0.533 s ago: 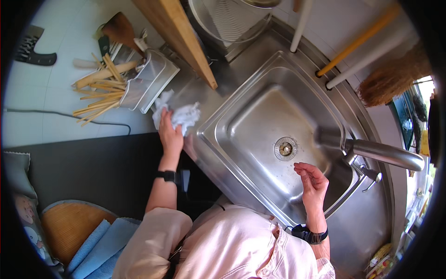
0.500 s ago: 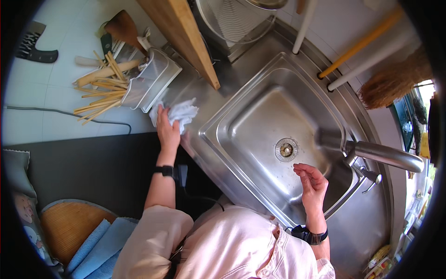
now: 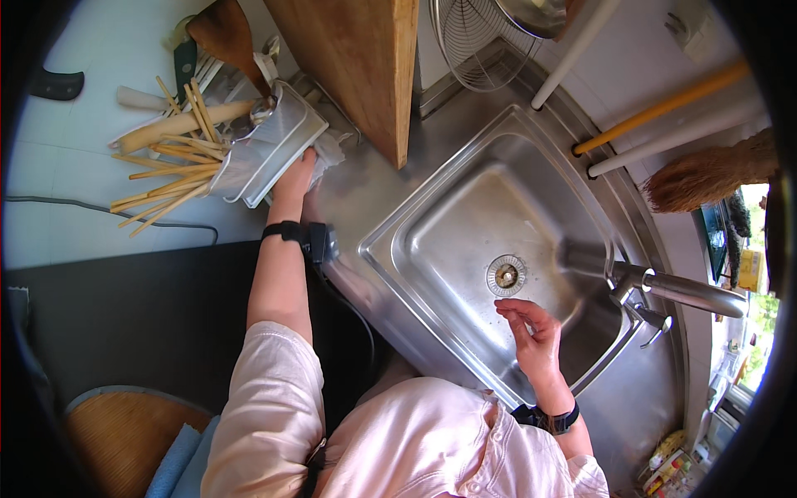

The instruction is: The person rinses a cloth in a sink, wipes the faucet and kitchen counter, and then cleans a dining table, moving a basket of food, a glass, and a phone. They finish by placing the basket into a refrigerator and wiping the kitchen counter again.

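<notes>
My left hand (image 3: 295,176) reaches to the steel counter beside the white utensil rack (image 3: 286,158). It is closed on a crumpled white cloth (image 3: 330,148), pressed against the counter next to the rack's base. The rack partly covers the cloth and hides most of the left fingers. Over the near side of the steel sink (image 3: 457,224), my right hand (image 3: 533,330) hovers with loosely curled fingers and the thumb a little apart. Nothing shows in it. Below and beyond its fingertips lies the sink drain (image 3: 506,275).
Wooden chopsticks (image 3: 170,178) and a brown spatula (image 3: 228,41) stick out of the rack. Close to the cloth, a thick wooden board (image 3: 357,66) stands on edge. A faucet (image 3: 689,295) rises at the sink's right, and a wire basket (image 3: 477,41) is at the back.
My left hand has pushed the cloth farther back along the counter, in beside the utensil rack. My right hand stays above the sink in much the same pose. The whole view has shifted slightly.
</notes>
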`<state>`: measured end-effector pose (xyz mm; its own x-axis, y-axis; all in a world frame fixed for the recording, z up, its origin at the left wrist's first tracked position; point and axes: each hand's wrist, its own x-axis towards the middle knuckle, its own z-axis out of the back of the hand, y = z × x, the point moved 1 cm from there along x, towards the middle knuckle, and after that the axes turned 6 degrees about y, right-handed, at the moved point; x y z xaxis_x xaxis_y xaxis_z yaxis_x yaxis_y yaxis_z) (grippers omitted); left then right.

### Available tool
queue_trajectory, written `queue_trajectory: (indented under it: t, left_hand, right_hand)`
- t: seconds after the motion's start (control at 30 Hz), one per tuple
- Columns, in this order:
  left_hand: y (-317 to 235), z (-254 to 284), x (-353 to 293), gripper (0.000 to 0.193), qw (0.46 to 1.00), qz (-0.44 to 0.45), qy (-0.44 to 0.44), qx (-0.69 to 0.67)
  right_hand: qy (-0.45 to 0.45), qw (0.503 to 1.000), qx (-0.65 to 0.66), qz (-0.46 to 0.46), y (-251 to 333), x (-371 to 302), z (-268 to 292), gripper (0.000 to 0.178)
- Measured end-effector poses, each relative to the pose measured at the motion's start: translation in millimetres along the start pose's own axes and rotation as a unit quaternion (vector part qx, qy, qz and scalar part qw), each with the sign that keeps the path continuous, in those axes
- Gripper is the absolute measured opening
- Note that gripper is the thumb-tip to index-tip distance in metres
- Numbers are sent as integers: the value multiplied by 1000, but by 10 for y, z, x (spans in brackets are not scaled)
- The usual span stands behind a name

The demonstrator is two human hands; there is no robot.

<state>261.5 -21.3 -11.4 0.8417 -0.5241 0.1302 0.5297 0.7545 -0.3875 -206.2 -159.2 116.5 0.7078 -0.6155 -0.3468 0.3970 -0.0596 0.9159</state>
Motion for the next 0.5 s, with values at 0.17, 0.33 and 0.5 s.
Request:
queue_trajectory:
  t: [0.17, 0.33, 0.5]
  left_hand:
    - [109, -339, 362, 49, 992, -121, 9, 14]
    - [-514, -200, 171, 59, 993, -111, 1, -38]
    - [-704, 58, -493, 52, 990, -140, 22, 21]
  right_hand:
    - [23, 998, -56, 31, 98, 59, -98, 18]
    - [10, 997, -78, 23, 140, 35, -64, 19]
    - [-11, 997, -68, 34, 106, -3, 5, 19]
